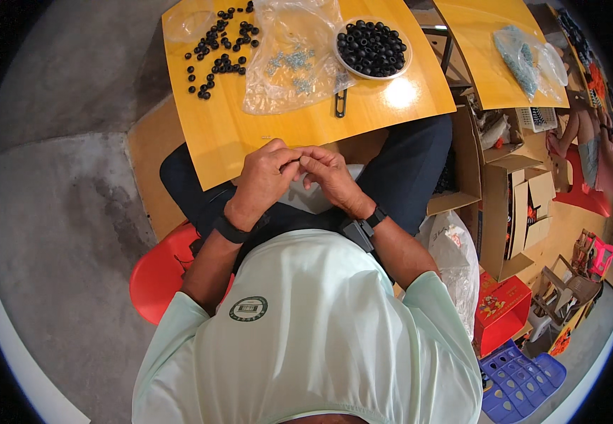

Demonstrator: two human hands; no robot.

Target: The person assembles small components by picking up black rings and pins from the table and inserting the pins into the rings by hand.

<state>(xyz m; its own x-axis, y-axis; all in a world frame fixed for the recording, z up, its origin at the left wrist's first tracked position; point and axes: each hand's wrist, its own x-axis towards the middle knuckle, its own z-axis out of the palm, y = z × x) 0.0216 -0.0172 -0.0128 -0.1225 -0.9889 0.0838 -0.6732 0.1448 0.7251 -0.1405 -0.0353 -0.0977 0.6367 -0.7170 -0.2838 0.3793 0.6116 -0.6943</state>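
Just off the near edge of the yellow table (214, 152), my left hand (264, 173) and my right hand (333, 178) meet at the fingertips. Both are closed in a pinch; whatever lies between them is too small and covered to name. A white bowl (407, 60) holds many small black round pieces with holes (371, 46). More such black pieces (227, 66) lie loose at the far left. Between these two groups a clear plastic bag (267, 95) is spread flat, with small silvery-blue pieces (296, 60) on it. A slim black tool (341, 102) rests beside the bowl.
Another yellow table (486, 78) at the right carries a plastic bag of bluish pieces (522, 63). Cardboard boxes (511, 219), a white sack (455, 254) and a red box (500, 311) crowd my right side. A person (592, 134) sits far right. A red stool (158, 275) is under me.
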